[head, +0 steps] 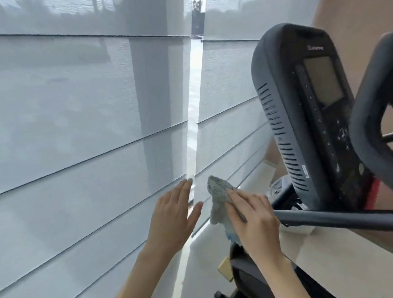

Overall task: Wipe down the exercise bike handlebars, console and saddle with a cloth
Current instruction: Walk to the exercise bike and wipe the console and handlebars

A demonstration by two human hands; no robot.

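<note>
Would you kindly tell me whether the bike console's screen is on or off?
Off, by the look of it: the grey rectangular screen on the dark plastic console is flat and dull, with no digits or glow.

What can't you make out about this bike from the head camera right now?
Saddle: outside the head view entirely.
Lower handlebar tip: head view, covered by the cloth and right hand.
Upper handlebar loop: head view, cut off by the right edge.
Console button labels: head view, too small and blurred.
</note>
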